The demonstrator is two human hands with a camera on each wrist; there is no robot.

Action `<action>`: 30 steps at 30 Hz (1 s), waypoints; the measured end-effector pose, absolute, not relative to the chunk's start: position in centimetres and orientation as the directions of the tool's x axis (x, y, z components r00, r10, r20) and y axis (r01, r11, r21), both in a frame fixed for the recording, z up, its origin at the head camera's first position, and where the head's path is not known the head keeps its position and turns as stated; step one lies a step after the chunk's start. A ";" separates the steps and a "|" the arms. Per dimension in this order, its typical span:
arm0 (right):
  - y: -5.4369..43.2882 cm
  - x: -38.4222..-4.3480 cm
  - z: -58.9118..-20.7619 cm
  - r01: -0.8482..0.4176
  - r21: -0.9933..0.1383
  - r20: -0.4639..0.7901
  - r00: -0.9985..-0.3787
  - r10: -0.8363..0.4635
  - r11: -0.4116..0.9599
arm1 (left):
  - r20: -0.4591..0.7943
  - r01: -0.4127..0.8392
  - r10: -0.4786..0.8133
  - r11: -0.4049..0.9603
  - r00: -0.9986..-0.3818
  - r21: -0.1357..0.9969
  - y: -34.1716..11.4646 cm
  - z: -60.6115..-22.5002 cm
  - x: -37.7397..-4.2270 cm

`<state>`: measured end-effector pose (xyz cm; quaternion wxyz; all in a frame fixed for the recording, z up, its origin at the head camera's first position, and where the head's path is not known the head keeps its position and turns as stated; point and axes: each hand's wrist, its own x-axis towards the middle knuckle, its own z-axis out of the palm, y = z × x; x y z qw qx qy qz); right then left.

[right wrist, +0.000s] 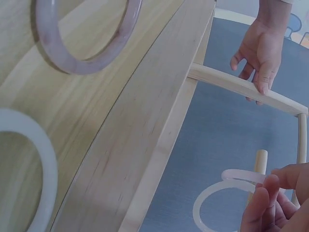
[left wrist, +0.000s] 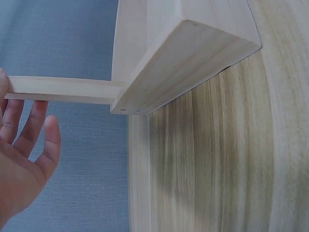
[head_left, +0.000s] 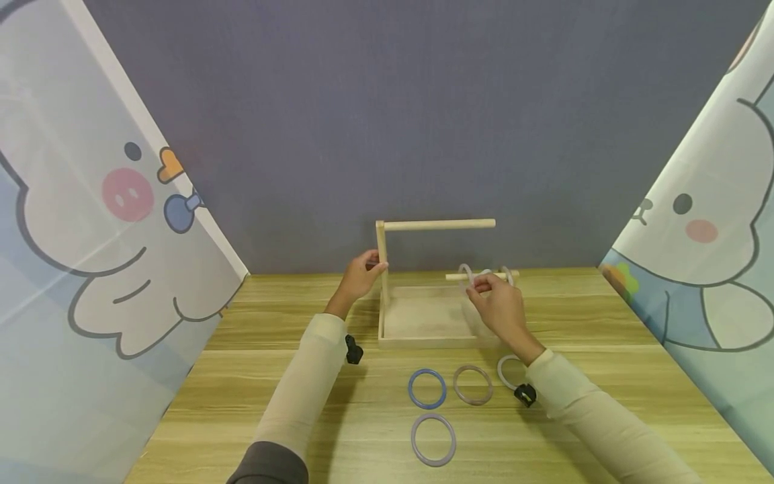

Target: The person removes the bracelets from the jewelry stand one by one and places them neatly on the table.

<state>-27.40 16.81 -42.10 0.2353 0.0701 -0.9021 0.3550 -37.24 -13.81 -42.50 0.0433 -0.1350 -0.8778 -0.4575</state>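
Note:
My left hand (head_left: pixel 361 275) holds the upright post (head_left: pixel 383 282) of a wooden bangle stand, thumb on one side and fingers behind; the left wrist view shows the hand (left wrist: pixel 26 154) at the post (left wrist: pixel 63 89). With thumb and fingertips my right hand (head_left: pixel 500 306) pinches a pale pinkish bangle (head_left: pixel 465 270) at the short lower bar (head_left: pixel 453 276). In the right wrist view that bangle (right wrist: pixel 241 175) overlaps the bar (right wrist: pixel 260 162), with a white bangle (right wrist: pixel 197 208) hanging close by. Another pale bangle (head_left: pixel 509 274) is farther right on the bar.
In front of the stand's tray base (head_left: pixel 435 343) lie a blue bangle (head_left: pixel 410 390), a brownish one (head_left: pixel 473 368), a lavender one (head_left: pixel 433 464) and a white one (head_left: pixel 500 373) beside my right wrist. The longer upper bar (head_left: pixel 440 224) carries no bangles. A grey wall (head_left: pixel 423 121) stands behind.

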 end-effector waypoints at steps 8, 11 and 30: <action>16.5 -27.5 -42.1 -0.282 -0.614 0.456 -0.889 0.041 0.737 | 0.193 0.269 0.195 0.536 -0.962 0.800 -13.9 -42.5 -37.4; 16.3 -27.6 -42.1 -0.276 -0.617 0.447 -0.893 0.040 0.737 | 0.194 0.270 0.195 0.536 -0.962 0.800 -14.0 -42.6 -37.4; 14.7 -27.4 -42.2 -0.302 -0.602 0.443 -0.897 -0.006 0.739 | 0.189 0.271 0.202 0.547 -0.961 0.792 -14.1 -42.6 -37.4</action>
